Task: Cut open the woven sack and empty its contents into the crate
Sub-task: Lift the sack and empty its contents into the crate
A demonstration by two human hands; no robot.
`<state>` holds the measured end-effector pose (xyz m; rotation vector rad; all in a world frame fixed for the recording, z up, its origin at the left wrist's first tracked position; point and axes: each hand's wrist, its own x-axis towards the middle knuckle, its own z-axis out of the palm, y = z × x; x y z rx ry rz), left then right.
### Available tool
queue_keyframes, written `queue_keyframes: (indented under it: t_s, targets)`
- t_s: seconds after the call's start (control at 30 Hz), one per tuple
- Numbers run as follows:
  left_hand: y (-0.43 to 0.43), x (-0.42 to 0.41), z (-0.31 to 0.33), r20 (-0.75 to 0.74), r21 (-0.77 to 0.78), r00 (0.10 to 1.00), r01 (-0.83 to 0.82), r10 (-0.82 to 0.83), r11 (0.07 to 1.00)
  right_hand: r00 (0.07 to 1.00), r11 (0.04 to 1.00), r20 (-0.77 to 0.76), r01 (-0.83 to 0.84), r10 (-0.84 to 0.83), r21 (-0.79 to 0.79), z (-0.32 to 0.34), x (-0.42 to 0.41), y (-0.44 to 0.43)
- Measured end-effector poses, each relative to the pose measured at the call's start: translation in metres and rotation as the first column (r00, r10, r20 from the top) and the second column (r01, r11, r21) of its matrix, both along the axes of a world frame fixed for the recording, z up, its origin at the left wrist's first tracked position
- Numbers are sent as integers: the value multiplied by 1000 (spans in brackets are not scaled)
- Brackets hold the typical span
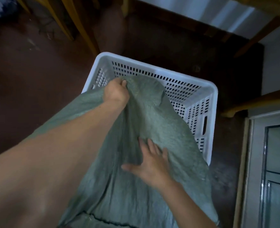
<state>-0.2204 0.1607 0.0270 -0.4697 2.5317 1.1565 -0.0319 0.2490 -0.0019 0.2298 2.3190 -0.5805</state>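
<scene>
A grey-green woven sack lies draped over the near rim of a white perforated plastic crate, its far end hanging inside the crate. My left hand is shut on a fold of the sack near its far end, above the crate's left side. My right hand rests flat on the sack's middle with fingers spread apart. A dark stitched seam runs across the sack at the bottom of the view. The sack's contents and the crate's floor are hidden under the fabric.
The crate stands on a dark reddish-brown floor. Wooden furniture legs rise at the back left. A wooden frame crosses the upper right, and a grey cabinet door stands close on the right.
</scene>
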Motion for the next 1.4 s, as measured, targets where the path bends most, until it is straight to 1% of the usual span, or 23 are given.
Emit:
queue_keyframes:
  t_s: [0.03,0.07,0.13,0.17,0.23,0.3,0.33,0.37,0.43,0.5,0.6,0.67,0.7,0.77,0.87,0.93,0.97,1.03,1.1,1.17,1.23,1.3,1.4]
  targets:
    - [2,-1,2,-17,17,1000,1,-1,1000,999,1000,-37,6,-5,6,-4,8,-7]
    - [4,-3,5,-31,27,999,10,-9,1000,987,998,-149,60,-60,-3,-8,12,-13]
    - [6,-7,11,-53,23,998,29,-28,999,872,966,-419,249,-253,-66,-11,6,-20]
    - [6,-9,13,-60,19,997,42,-41,999,838,949,-449,306,-309,-83,-7,-1,-21]
    - [3,-16,18,-73,4,993,95,-94,995,853,923,-357,374,-382,-92,3,-12,-18]
    - [0,-23,24,-47,-141,969,233,-241,962,821,885,-333,443,-464,-141,18,-25,-8]
    - [-1,-24,28,24,-273,933,351,-358,896,780,864,-372,470,-502,-180,28,-33,-2]
    - [-2,-22,35,121,-396,876,474,-467,786,739,845,-412,488,-533,-218,39,-44,4]
    - [-1,-12,56,256,-510,754,637,-604,578,676,799,-427,526,-601,-292,61,-80,20]
    - [-6,4,87,287,-530,652,718,-702,451,633,749,-401,575,-662,-330,78,-129,41]
    - [-22,40,121,312,-622,496,751,-811,220,619,750,-448,624,-645,-218,89,-201,78]
    - [-34,57,115,381,-657,409,750,-830,68,642,748,-422,647,-640,-148,84,-228,94]
    - [-40,60,103,420,-635,397,771,-816,48,668,759,-388,633,-635,-153,81,-234,96]
    - [-47,55,72,446,-585,430,804,-785,108,771,823,-289,535,-567,-190,76,-225,94]
    - [-44,44,30,420,-578,498,791,-758,200,974,980,-111,194,-198,-50,63,-169,83]
    - [-35,39,15,400,-572,545,777,-737,264,1000,996,19,4,-6,87,56,-120,76]
    - [-31,36,12,401,-564,554,777,-729,280,998,990,48,-37,31,139,54,-96,72]
    - [-29,31,12,379,-573,558,768,-739,286,1000,978,16,-6,3,209,52,-58,69]
    - [-37,22,20,299,-652,552,714,-779,255,994,968,-52,109,-99,226,53,-33,76]
    - [-52,12,29,236,-764,502,625,-832,160,967,944,-99,252,-236,212,58,-10,91]
    - [-70,-4,39,283,-832,465,554,-839,26,932,910,-97,362,-350,203,61,10,99]
    - [-86,-17,47,356,-826,482,563,-801,-29,943,925,-126,329,-309,192,62,20,93]
    - [-88,-22,53,394,-770,459,638,-796,-14,928,966,-332,223,-170,130,53,16,74]
